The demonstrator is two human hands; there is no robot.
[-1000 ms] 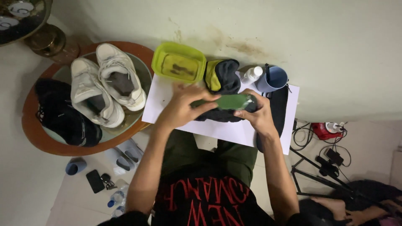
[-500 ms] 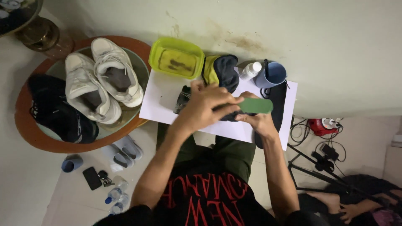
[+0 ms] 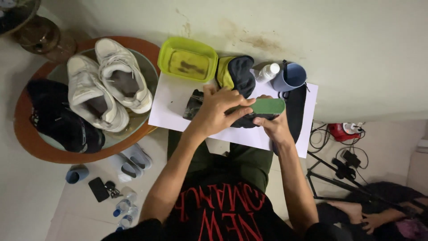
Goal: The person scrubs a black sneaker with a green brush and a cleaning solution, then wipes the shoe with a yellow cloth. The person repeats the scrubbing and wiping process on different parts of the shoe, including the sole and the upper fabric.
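green is the insole the person holds over the white sheet on the floor, its rounded end now pointing right towards the blue cup; a moment ago it sat lower and nearer the middle. the right hand grips it from below, fingers clenched round its near edge. the left hand has come across on top, fingers curled over the insole's left end and over the dark shoe beneath, which half a second ago was mostly hidden by that hand. behind them stand a lime tub, a black and yellow cloth and a small white bottle. to the left, white sneakers rest on a round tray, as before. a black insole lies just beside the right hand.
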